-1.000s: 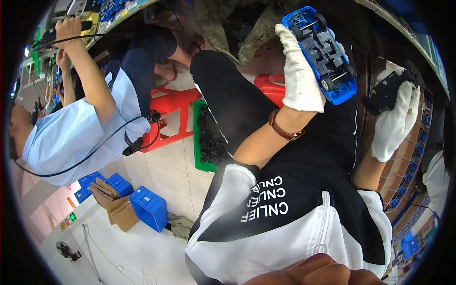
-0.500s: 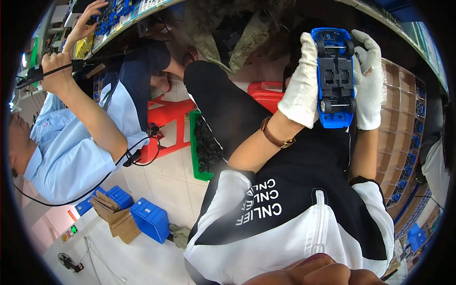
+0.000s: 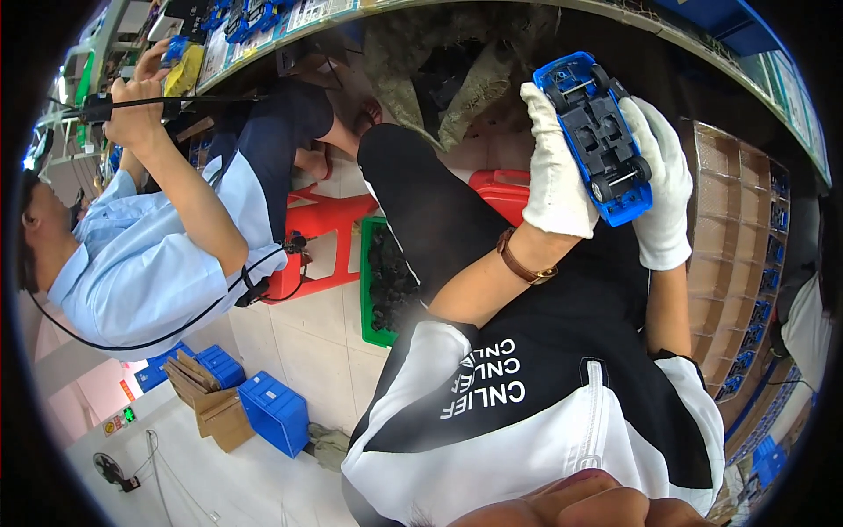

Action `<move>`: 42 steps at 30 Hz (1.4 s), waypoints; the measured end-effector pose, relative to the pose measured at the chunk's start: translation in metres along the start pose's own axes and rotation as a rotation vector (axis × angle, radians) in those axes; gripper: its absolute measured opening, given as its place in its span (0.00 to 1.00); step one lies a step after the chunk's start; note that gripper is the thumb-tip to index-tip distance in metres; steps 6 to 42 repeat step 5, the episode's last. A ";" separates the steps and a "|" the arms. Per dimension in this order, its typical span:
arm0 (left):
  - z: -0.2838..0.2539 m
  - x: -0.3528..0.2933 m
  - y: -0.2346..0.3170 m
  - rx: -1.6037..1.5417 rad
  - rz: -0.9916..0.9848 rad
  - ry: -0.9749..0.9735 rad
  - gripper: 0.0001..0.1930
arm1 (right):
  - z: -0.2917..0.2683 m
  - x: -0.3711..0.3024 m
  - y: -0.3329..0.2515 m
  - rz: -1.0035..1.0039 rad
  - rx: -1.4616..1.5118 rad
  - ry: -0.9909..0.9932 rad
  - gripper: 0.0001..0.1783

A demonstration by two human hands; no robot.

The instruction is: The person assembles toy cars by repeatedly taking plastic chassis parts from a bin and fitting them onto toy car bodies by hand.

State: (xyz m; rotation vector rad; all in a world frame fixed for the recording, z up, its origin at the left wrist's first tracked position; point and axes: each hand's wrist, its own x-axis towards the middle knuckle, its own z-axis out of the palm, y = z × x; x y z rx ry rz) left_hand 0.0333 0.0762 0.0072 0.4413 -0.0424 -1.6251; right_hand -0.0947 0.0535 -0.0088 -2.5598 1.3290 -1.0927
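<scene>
A blue toy car (image 3: 599, 132) is held up in front of me with its black underside, axles and black wheels facing the camera. It tilts, its far end leaning left. My left hand (image 3: 555, 176), in a white glove with a brown-strapped watch at the wrist, grips the car's left side. On the car's right side is my right hand (image 3: 663, 184), also in a white glove, its fingers bent against the edge near the wheels. The car's roof and the fingertips behind it are hidden.
A divided cardboard tray (image 3: 724, 220) with blue toy cars along its far side stands at my right. The worktable edge (image 3: 421, 7) runs across the top. To the left sit a co-worker (image 3: 149, 272), a red stool (image 3: 329, 233) and a green bin (image 3: 367, 290) of black parts.
The toy car has turned so its far end leans left, and both gloved hands have shifted with it, slightly left. The co-worker's far hand has lowered a little.
</scene>
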 end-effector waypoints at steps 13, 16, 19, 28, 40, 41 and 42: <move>0.003 -0.007 -0.005 0.088 0.057 -0.007 0.42 | 0.001 -0.002 0.001 -0.067 -0.066 0.088 0.27; 0.003 -0.007 -0.005 0.088 0.057 -0.007 0.42 | 0.001 -0.002 0.001 -0.067 -0.066 0.088 0.27; 0.003 -0.007 -0.005 0.088 0.057 -0.007 0.42 | 0.001 -0.002 0.001 -0.067 -0.066 0.088 0.27; 0.003 -0.007 -0.005 0.088 0.057 -0.007 0.42 | 0.001 -0.002 0.001 -0.067 -0.066 0.088 0.27; 0.003 -0.007 -0.005 0.088 0.057 -0.007 0.42 | 0.001 -0.002 0.001 -0.067 -0.066 0.088 0.27; 0.003 -0.007 -0.005 0.088 0.057 -0.007 0.42 | 0.001 -0.002 0.001 -0.067 -0.066 0.088 0.27; 0.003 -0.007 -0.005 0.088 0.057 -0.007 0.42 | 0.001 -0.002 0.001 -0.067 -0.066 0.088 0.27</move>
